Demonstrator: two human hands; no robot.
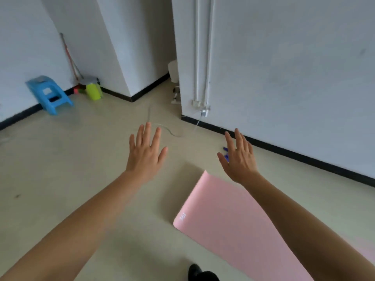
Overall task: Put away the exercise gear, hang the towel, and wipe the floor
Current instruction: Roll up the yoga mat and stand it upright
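A pink exercise mat (227,224) lies flat and unrolled on the beige floor at the lower right. Its near corner points toward the middle of the room. My left hand (145,154) is stretched out over bare floor to the left of the mat, fingers spread, holding nothing. My right hand (238,159) hovers above the mat's far corner, also spread and empty. A small purple object (225,153) on the floor is mostly hidden behind my right hand. No towel is in view.
A blue plastic stool (49,94) stands by the left wall. In the corner lean a mop or broom handle (70,57), a green dustpan (93,91) and a grey one. A white cable (172,130) trails over the floor from a wall socket (204,112). A white bin (173,71) sits behind the pillar.
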